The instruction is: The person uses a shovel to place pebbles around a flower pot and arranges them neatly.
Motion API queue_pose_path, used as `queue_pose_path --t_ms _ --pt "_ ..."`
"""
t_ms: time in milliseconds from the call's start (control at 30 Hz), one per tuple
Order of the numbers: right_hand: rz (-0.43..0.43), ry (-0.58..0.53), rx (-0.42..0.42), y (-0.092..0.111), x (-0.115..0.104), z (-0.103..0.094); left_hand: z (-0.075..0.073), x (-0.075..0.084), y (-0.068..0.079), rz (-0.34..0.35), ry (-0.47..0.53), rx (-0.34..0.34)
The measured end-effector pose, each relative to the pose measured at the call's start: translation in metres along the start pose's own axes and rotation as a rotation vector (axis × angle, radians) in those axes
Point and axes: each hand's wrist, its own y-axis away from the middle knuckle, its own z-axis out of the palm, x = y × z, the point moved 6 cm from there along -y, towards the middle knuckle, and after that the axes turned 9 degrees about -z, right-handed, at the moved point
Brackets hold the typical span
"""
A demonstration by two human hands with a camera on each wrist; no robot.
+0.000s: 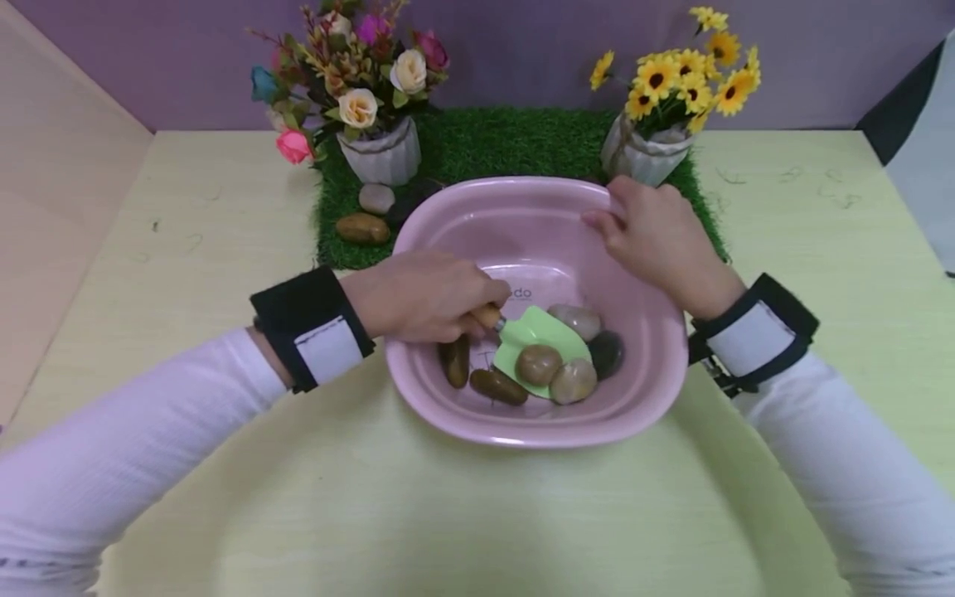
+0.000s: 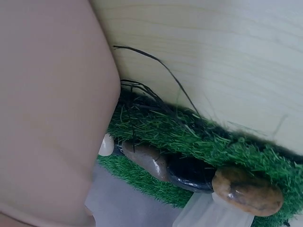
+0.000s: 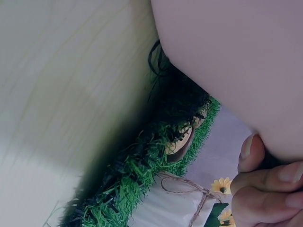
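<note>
My left hand (image 1: 433, 294) grips the wooden handle of a small trowel (image 1: 539, 327) with a light green blade, inside a pink basin (image 1: 515, 439). On the blade sits a round brown stone (image 1: 539, 365), and a paler stone (image 1: 573, 381) lies against its front edge. A dark stone (image 1: 608, 353) and a greyish stone (image 1: 576, 319) lie beyond the blade. To its left are two long brown stones (image 1: 498, 386), one partly under my hand. My right hand (image 1: 660, 236) holds the basin's far right rim; in the right wrist view its fingers (image 3: 265, 184) curl over the edge.
Behind the basin, a strip of artificial grass (image 1: 515, 145) carries a pot of mixed flowers (image 1: 384, 153) and a pot of yellow flowers (image 1: 645, 157). More stones lie on the grass, including a brown stone (image 1: 362, 229) left of the basin. A purple wall (image 1: 522, 50) stands behind.
</note>
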Motion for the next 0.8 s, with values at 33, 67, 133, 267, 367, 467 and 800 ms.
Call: queue_pose_path --t_ms 33,67,133,267,367,467,800 --pt "0.0 -0.003 0.003 0.0 0.0 0.0 0.0 0.0 0.0 -0.005 -0.003 -0.013" --pt "-0.002 -0.005 0.006 0.0 0.0 -0.001 0.0 0.0 -0.001 -0.009 -0.006 -0.027" --pt "-0.007 -0.003 0.011 0.001 0.001 -0.002 0.001 0.0 -0.002 -0.023 -0.014 -0.056" --pt "-0.016 0.008 0.023 0.001 0.001 -0.003 -0.001 0.0 -0.003 -0.026 -0.011 -0.064" --pt "-0.027 0.012 0.037 0.001 0.0 -0.004 -0.005 0.0 -0.001 -0.01 0.028 -0.036" --pt "-0.035 0.002 0.044 0.0 0.0 -0.004 -0.009 -0.001 0.0 0.01 0.073 -0.002" --pt "-0.023 -0.024 0.019 0.001 -0.001 -0.003 -0.016 0.0 0.005 0.099 0.163 0.094"
